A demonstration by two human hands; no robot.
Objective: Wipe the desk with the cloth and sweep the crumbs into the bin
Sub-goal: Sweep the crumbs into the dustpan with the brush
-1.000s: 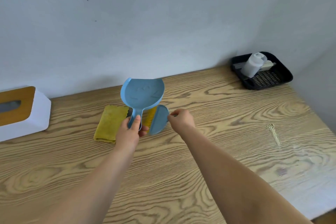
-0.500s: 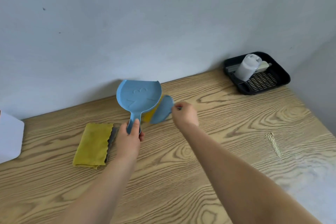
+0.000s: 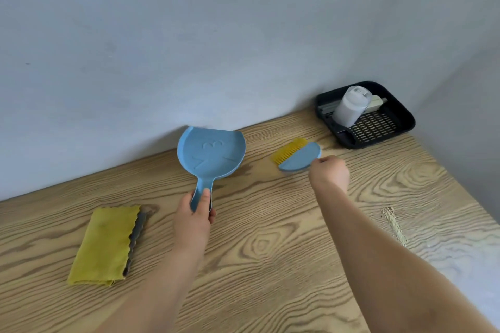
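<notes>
My left hand (image 3: 193,220) grips the handle of a blue dustpan (image 3: 211,154), whose pan is raised toward the wall. My right hand (image 3: 328,174) holds a small blue brush (image 3: 299,158) with yellow bristles, now apart from the dustpan and over the desk to its right. A folded yellow cloth (image 3: 104,244) with a grey edge lies flat on the wooden desk (image 3: 270,251) at the left. A thin line of pale crumbs (image 3: 393,224) runs along the desk at the right, beyond my right forearm.
A black slatted tray (image 3: 378,127) sits in the far right corner, holding a white bottle (image 3: 350,108) and a pale bar. The grey wall borders the desk at the back and right. No bin is in view.
My right hand has pulled the brush away from the dustpan and carried it to the right. The view has swung right, so the white tissue box has left the frame.
</notes>
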